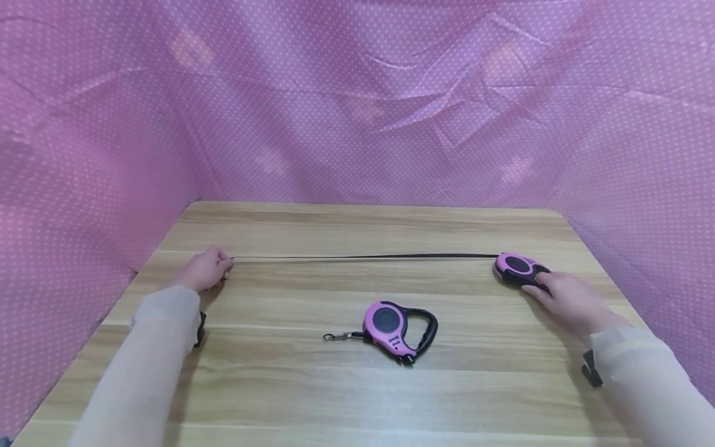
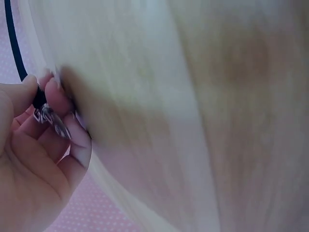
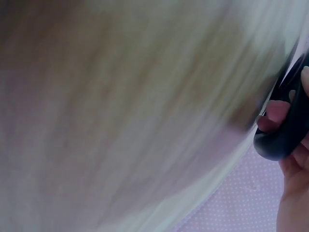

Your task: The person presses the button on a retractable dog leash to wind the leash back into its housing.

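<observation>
Left hand: the left hand (image 1: 204,271) is at the left of the table (image 1: 268,385), with thumb and forefinger brought together in a pinch on the dark end of the strap (image 1: 413,256); the other fingers bend loosely inward.
Clip: in the left wrist view, the metal clip (image 2: 55,123) hangs below the pinch, lying against the curled fingers on the palm side.
Strap: black, thin and drawn nearly straight across the table, from the left hand's pinch to the leash in the right hand.
Right hand: the right hand (image 1: 572,302) is at the right of the table, its fingers wrapped round the handle (image 3: 285,130); in the right wrist view, fingertips show through the handle's loop. Part of this grip lies outside that view.
Held leash: the held leash (image 1: 517,265), pink and black, points its strap end leftward; its round body sits beyond the fingers.
Second leash: the second leash (image 1: 390,329) lies flat on the table between the two arms, nearer the wearer than the strap, touched by neither hand. Its small hook (image 1: 337,336) points left, its black loop (image 1: 431,329) right.
Sleeves: pale on both arms.
Backdrop: pink dotted cloth (image 1: 357,143) around the table.
</observation>
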A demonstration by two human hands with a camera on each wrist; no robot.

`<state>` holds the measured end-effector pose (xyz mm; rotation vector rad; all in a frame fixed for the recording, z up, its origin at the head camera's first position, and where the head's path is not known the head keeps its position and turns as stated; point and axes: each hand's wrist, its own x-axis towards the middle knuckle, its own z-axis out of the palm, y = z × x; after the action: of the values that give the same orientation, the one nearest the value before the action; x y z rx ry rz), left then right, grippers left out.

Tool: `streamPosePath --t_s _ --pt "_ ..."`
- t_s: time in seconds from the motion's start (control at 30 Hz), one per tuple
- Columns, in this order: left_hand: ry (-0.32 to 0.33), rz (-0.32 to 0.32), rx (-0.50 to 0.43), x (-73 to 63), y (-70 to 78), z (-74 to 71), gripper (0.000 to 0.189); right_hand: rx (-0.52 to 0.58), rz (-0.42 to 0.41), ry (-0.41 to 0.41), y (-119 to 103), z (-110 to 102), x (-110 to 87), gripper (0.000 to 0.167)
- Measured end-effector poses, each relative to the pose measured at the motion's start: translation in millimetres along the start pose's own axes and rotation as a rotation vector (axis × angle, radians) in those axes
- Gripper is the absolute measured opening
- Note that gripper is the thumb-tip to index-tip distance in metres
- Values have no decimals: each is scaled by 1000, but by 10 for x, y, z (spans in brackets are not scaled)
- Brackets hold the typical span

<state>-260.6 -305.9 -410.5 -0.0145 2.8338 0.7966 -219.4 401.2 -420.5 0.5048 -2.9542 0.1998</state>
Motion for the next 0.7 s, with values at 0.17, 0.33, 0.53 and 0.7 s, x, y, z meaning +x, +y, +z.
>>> streamPosePath --t_s 0.17,0.33,0.53,0.7 --pt "16 45 32 -26 53 31 20 42 56 -32 -44 -18 16 35" --pt "6 71 55 -31 86 49 19 68 93 -47 -101 -37 43 36" --pt "8 76 92 -18 81 65 19 135 110 -12 -145 -37 59 36" --pt "17 70 100 -22 91 77 19 181 148 -11 -144 -21 67 40"
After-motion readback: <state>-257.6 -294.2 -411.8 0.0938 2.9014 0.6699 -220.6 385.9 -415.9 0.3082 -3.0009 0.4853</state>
